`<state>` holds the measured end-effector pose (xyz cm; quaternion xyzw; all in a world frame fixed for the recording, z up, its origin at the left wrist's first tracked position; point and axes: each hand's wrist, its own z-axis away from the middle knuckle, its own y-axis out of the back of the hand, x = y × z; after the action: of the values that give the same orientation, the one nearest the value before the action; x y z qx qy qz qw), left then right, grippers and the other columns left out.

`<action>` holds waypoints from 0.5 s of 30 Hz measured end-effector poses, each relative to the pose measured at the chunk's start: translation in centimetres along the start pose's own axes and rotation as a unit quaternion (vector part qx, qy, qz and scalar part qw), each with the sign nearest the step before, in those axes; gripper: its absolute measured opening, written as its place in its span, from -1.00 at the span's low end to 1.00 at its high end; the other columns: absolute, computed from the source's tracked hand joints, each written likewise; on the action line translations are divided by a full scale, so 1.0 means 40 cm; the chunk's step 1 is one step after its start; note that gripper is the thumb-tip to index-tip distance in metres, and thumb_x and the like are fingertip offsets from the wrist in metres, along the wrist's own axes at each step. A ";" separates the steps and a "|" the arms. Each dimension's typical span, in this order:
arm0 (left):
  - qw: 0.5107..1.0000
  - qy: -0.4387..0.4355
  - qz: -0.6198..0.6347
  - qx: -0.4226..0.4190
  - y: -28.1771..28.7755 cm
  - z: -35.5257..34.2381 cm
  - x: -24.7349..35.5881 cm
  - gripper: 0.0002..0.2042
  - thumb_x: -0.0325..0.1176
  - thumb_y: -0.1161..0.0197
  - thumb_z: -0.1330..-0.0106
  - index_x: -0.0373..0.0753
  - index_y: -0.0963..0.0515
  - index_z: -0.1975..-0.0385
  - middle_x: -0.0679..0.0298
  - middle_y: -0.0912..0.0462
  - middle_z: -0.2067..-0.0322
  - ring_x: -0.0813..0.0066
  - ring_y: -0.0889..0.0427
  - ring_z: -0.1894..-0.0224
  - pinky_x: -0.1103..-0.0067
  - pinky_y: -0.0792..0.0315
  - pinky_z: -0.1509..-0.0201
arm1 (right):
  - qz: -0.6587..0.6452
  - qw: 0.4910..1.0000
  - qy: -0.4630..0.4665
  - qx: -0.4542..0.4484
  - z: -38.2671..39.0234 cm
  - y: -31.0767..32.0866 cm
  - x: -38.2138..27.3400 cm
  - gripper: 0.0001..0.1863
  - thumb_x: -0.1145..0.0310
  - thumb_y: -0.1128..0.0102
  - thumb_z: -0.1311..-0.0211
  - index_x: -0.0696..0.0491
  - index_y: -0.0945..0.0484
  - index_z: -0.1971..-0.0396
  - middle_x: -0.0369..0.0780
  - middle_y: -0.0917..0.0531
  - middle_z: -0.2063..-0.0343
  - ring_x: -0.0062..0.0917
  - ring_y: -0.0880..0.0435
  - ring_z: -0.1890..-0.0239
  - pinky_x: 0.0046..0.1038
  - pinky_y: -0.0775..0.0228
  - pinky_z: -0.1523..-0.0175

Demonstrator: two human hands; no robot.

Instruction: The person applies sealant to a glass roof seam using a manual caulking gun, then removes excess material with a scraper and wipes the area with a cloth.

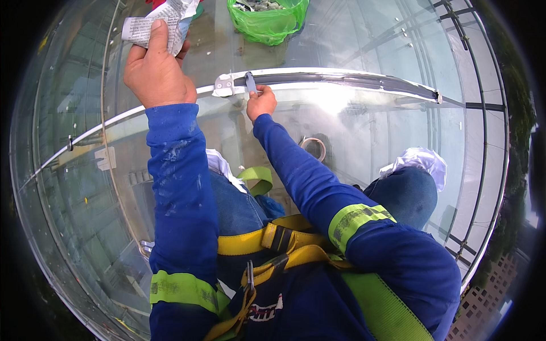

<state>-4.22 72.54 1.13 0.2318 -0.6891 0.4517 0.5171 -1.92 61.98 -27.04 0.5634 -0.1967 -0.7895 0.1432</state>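
Observation:
My left hand is closed on a folded, crumpled piece of newspaper, thumb on top, raised over the glass panels at the upper left. In my right hand is a small grey flat spatula. Its blade rests on the dark joint between two glass panels, at the joint's left part. White strips border this joint on both sides. Just left of the blade, a pale metal plate with round spots sits across the seam.
A green plastic bag with crumpled scraps stands beyond the joint. Nearer me, a roll of tape lies on the glass. A cord runs down the left side. My knees rest on white cloth. Yellow harness straps cross my lap.

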 end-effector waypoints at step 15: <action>0.997 0.032 0.022 -0.064 -0.093 0.037 -0.051 -0.77 -0.38 -0.31 -0.37 -0.32 -0.59 0.04 0.19 -0.72 0.16 0.37 -0.71 0.23 0.49 -0.60 0.16 | 0.058 0.945 -0.053 0.317 -0.479 0.631 0.232 -0.76 0.39 -0.36 -0.20 0.04 -0.72 0.12 -0.10 -0.77 0.29 -0.31 -0.75 0.21 -0.32 -0.53 0.01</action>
<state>-1.31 69.17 0.61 0.1689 -0.7046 0.4254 0.5422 13.33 32.70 -28.39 0.5245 -0.4764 -0.7056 -0.0075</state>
